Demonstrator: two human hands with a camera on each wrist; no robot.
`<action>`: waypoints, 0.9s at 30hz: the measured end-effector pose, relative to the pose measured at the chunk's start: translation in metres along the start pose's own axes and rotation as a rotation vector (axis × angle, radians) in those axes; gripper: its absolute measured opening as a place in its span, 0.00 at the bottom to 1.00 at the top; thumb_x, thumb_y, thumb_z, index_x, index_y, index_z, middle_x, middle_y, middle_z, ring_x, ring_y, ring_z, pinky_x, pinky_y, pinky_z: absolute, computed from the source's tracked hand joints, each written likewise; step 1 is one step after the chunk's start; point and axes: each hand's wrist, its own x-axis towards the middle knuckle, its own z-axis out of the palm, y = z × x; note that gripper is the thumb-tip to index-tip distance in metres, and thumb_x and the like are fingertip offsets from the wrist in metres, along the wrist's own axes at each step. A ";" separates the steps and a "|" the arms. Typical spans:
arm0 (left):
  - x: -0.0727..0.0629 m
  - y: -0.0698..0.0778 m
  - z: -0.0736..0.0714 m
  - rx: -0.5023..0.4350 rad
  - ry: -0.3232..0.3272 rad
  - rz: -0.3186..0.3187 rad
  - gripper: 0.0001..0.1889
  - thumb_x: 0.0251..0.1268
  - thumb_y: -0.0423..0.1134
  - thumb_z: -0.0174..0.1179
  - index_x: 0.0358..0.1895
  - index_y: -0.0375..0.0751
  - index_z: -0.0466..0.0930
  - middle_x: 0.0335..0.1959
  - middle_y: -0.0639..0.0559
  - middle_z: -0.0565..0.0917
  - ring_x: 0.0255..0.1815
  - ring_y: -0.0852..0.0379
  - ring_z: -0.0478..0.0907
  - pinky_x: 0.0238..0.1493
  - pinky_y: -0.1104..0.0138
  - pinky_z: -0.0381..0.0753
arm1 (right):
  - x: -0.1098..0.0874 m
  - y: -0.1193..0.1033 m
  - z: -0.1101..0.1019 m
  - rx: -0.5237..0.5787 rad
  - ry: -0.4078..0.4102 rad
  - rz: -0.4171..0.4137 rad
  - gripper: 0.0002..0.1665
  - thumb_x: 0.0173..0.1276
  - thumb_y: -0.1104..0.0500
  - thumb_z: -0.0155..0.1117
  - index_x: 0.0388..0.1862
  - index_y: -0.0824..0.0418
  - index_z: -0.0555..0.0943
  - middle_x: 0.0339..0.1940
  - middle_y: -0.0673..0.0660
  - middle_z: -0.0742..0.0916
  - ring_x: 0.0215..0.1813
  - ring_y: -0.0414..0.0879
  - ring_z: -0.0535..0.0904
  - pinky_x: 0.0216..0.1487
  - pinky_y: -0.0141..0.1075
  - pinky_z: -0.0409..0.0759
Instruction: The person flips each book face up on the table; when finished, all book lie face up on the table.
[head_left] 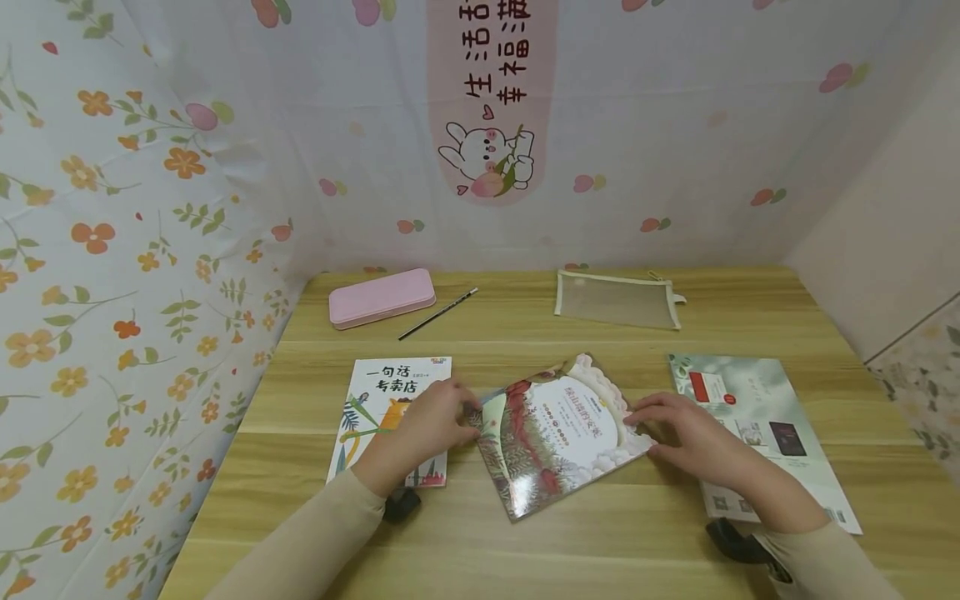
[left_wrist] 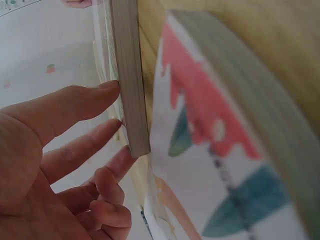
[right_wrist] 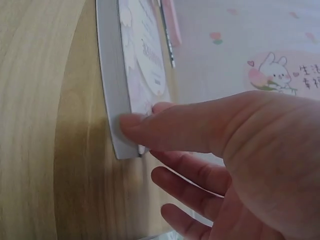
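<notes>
A paperback book (head_left: 555, 442) with a red-haired figure and pale ruffles on its cover lies tilted at the middle of the table. My left hand (head_left: 431, 421) holds its left edge, reaching across a white picture book (head_left: 367, 425). In the left wrist view, thumb and fingertips meet the edge of the paperback's page block (left_wrist: 130, 75). At the opposite side, my right hand (head_left: 693, 437) grips the right corner. The right wrist view has the thumb (right_wrist: 142, 131) against the paperback's edge; part of the index finger is hidden behind it.
Right of the paperback lies a pale green book (head_left: 802, 475), partly under my right forearm. Along the back are a pink pencil case (head_left: 382, 298), a dark pencil (head_left: 438, 314) and a mesh zip pouch (head_left: 618, 302). Printed curtains (head_left: 300, 125) stand behind the wooden table.
</notes>
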 end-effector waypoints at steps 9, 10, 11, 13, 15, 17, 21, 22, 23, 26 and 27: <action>-0.007 -0.003 0.002 -0.068 -0.034 0.024 0.17 0.51 0.43 0.80 0.46 0.50 0.90 0.44 0.53 0.81 0.42 0.57 0.75 0.45 0.60 0.77 | 0.008 0.006 -0.002 0.012 0.000 0.033 0.23 0.58 0.67 0.78 0.51 0.50 0.87 0.56 0.58 0.87 0.62 0.62 0.81 0.62 0.62 0.76; -0.008 -0.003 0.002 -0.072 -0.039 0.023 0.17 0.51 0.44 0.80 0.45 0.51 0.90 0.44 0.53 0.81 0.42 0.57 0.75 0.44 0.61 0.77 | 0.008 0.007 -0.002 0.007 0.004 0.033 0.23 0.58 0.67 0.78 0.52 0.50 0.87 0.56 0.58 0.87 0.61 0.62 0.81 0.62 0.62 0.77; -0.009 -0.003 0.002 -0.071 -0.041 0.025 0.17 0.51 0.44 0.80 0.45 0.51 0.89 0.44 0.54 0.81 0.41 0.57 0.74 0.43 0.61 0.76 | 0.009 0.007 -0.002 0.004 0.010 0.033 0.23 0.59 0.67 0.78 0.52 0.51 0.87 0.56 0.58 0.87 0.61 0.62 0.81 0.62 0.62 0.77; -0.012 -0.004 0.002 -0.068 -0.047 0.026 0.16 0.52 0.44 0.79 0.45 0.52 0.89 0.42 0.55 0.82 0.39 0.58 0.74 0.41 0.63 0.75 | 0.011 0.009 -0.001 -0.006 0.023 0.024 0.23 0.59 0.66 0.78 0.52 0.51 0.87 0.55 0.59 0.87 0.61 0.62 0.81 0.61 0.62 0.77; -0.014 -0.003 0.002 -0.077 -0.053 0.028 0.15 0.53 0.43 0.79 0.45 0.51 0.89 0.40 0.56 0.82 0.37 0.58 0.74 0.39 0.63 0.75 | 0.013 0.010 0.000 -0.015 0.039 0.019 0.23 0.59 0.66 0.78 0.53 0.51 0.88 0.55 0.59 0.88 0.60 0.62 0.82 0.60 0.61 0.78; -0.016 -0.003 0.001 -0.091 -0.058 0.026 0.13 0.54 0.41 0.78 0.44 0.51 0.89 0.37 0.56 0.83 0.35 0.59 0.75 0.38 0.64 0.75 | 0.015 0.011 0.000 -0.024 0.055 0.013 0.23 0.59 0.66 0.78 0.53 0.51 0.88 0.54 0.60 0.88 0.59 0.62 0.82 0.59 0.61 0.78; -0.021 -0.002 0.000 -0.130 -0.080 0.015 0.11 0.57 0.39 0.77 0.43 0.52 0.89 0.33 0.58 0.83 0.34 0.60 0.76 0.37 0.66 0.74 | 0.021 0.013 0.000 -0.026 0.065 0.017 0.23 0.61 0.67 0.77 0.54 0.52 0.88 0.54 0.61 0.88 0.60 0.63 0.81 0.59 0.61 0.78; -0.022 -0.002 0.000 -0.136 -0.083 0.016 0.10 0.57 0.38 0.76 0.42 0.52 0.89 0.32 0.59 0.83 0.34 0.60 0.76 0.37 0.67 0.74 | 0.022 0.013 0.000 -0.026 0.064 0.016 0.23 0.61 0.67 0.76 0.55 0.52 0.88 0.54 0.61 0.88 0.60 0.63 0.81 0.59 0.62 0.77; -0.023 -0.002 0.000 -0.139 -0.086 0.017 0.10 0.57 0.38 0.76 0.42 0.52 0.89 0.31 0.59 0.83 0.33 0.60 0.76 0.36 0.67 0.74 | 0.024 0.014 0.000 -0.028 0.064 0.017 0.23 0.61 0.67 0.76 0.55 0.52 0.88 0.54 0.61 0.88 0.60 0.63 0.81 0.59 0.62 0.78; -0.027 -0.002 0.000 -0.144 -0.089 0.027 0.10 0.57 0.34 0.74 0.40 0.52 0.90 0.29 0.61 0.83 0.31 0.61 0.75 0.34 0.68 0.73 | 0.031 0.015 -0.001 -0.031 0.060 0.011 0.22 0.62 0.66 0.76 0.55 0.52 0.88 0.55 0.61 0.88 0.60 0.64 0.81 0.60 0.62 0.77; -0.028 -0.002 0.000 -0.148 -0.089 0.033 0.10 0.56 0.33 0.74 0.40 0.51 0.91 0.28 0.61 0.83 0.31 0.61 0.75 0.34 0.69 0.73 | 0.033 0.016 -0.001 -0.037 0.062 0.006 0.22 0.63 0.66 0.76 0.55 0.53 0.88 0.55 0.61 0.88 0.60 0.64 0.81 0.60 0.62 0.77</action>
